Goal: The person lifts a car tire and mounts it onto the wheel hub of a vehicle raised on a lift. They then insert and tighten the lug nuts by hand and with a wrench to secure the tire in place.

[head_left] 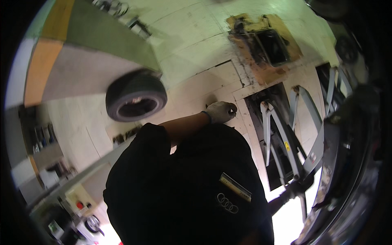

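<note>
My left hand [220,112], in a pale knitted glove with a blue cuff, is held in front of my body over the light floor. Its fingers are curled in, thumb near the fingertips; whether anything small is between them cannot be made out. Low on the right, my right hand [295,189] looks dark and smeared beside the grey arms of a vehicle lift [279,126]. Its fingers do not show clearly against the lift and the dark vehicle body [347,175].
A tyre on its wheel [136,98] is at the left, by the corner of a grey cabinet [90,73] with an orange stripe. Stained cardboard [294,43] with a dark tray [272,48] lies on the floor ahead. A bench with equipment [77,198] stands at lower left.
</note>
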{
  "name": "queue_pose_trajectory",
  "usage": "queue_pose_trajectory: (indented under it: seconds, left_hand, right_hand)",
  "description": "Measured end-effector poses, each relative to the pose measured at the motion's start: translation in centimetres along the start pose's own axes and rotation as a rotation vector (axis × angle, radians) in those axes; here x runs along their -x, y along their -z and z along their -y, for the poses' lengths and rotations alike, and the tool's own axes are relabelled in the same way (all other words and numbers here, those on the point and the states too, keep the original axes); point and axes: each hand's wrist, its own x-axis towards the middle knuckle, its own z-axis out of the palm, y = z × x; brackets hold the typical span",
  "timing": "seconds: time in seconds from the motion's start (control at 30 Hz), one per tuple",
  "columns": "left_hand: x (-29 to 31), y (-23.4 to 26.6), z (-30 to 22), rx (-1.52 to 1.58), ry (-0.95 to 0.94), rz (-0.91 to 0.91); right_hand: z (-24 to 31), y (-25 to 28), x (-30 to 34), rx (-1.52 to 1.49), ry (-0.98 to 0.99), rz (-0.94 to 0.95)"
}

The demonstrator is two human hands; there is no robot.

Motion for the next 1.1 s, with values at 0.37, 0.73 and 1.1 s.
queue_pose_trajectory:
  seconds: [0.37, 0.73, 1.1]
  left_hand:
    - [14.6, -4.3, 11.2, 0.351, 0.603, -0.369]
    - [29.6, 10.7, 46.1, 0.155, 0.970, -0.802]
    - [28.4, 20.3, 66.9, -0.135, 1.274, -0.771]
  right_hand:
    - [1.4, -19.7, 3.1, -0.203, -0.037, 1.284]
    - [-2.1, -16.7, 15.4, 0.114, -0.297, 1.406]
    - [17.0, -28.1, 29.4, 0.282, 0.301, 1.663]
